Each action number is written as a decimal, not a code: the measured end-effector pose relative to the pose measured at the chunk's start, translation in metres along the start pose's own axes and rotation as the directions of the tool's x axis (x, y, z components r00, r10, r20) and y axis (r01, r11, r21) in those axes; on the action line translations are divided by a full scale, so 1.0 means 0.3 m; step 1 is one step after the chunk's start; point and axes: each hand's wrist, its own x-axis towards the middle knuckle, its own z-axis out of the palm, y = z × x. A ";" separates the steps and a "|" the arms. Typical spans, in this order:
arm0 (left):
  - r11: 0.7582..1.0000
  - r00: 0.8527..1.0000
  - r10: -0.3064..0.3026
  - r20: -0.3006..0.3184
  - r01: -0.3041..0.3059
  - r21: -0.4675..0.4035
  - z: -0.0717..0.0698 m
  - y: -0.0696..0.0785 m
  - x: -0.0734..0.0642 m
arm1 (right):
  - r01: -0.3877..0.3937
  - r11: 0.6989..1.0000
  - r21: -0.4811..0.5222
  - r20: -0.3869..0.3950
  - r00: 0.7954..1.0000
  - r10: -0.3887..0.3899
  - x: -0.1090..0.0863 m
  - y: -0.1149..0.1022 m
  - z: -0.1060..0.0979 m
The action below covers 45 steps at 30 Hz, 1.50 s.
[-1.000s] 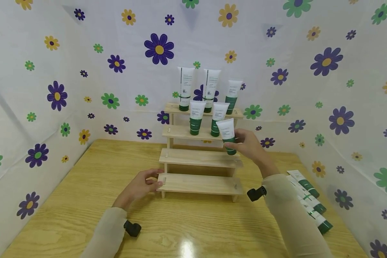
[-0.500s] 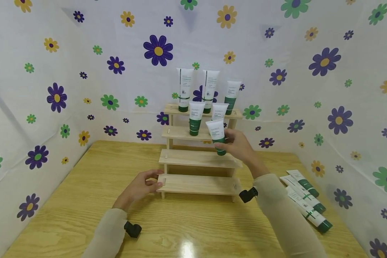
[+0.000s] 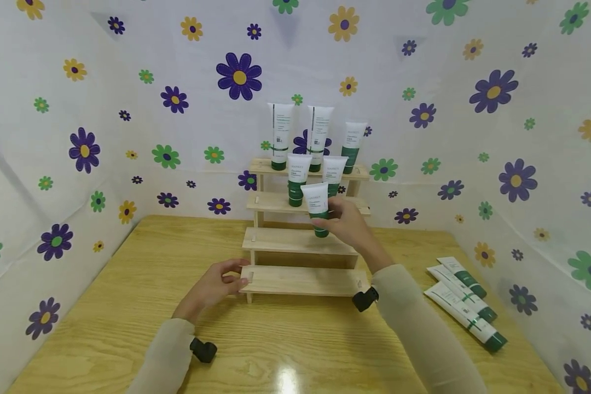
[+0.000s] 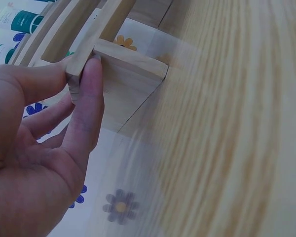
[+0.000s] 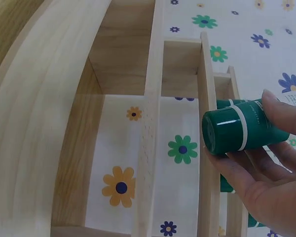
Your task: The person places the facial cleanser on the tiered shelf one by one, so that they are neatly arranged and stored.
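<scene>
My right hand [image 3: 347, 221] grips a short white tube with a green lower part [image 3: 316, 198], cap down and slightly tilted. The tube is in front of the second-highest step of a four-step wooden display rack [image 3: 300, 280], its cap above the step below. The right wrist view shows its green cap end [image 5: 227, 129] near the step boards. With thumb and fingers, my left hand [image 3: 210, 287] pinches the left end of the lowest step, seen closely in the left wrist view, where the board end [image 4: 79, 69] sits between the fingertips.
Two tall tubes [image 3: 281, 134] and a shorter tube [image 3: 353, 146] stand on the top step. Two short tubes [image 3: 297, 178] stand on the second, the right one partly hidden. Three tubes [image 3: 465, 314] lie at the table's right. Flower-printed cloth [image 3: 177, 49] surrounds the table [image 3: 103, 312].
My right hand has carried the short tube leftward along the rack, from its right side to near the middle. My left hand has stayed on the lowest step's end.
</scene>
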 end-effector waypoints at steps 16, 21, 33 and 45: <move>1.000 1.000 -0.018 -0.012 0.018 -0.021 -0.007 0.000 0.000 | 0.007 0.992 0.123 0.007 1.000 -0.007 0.022 -0.042 0.112; 1.000 1.000 0.006 -0.002 -0.006 -0.005 -0.005 -0.003 0.001 | -0.008 0.992 0.127 -0.006 1.000 0.009 0.028 -0.043 0.151; 1.000 1.000 -0.016 -0.018 0.016 -0.004 0.001 -0.003 0.005 | 0.015 0.985 0.170 -0.028 1.000 -0.010 0.046 -0.042 0.218; 0.999 0.998 -0.050 -0.035 0.050 0.001 0.002 0.006 0.005 | -0.024 0.981 0.194 -0.035 0.999 0.032 0.049 -0.038 0.263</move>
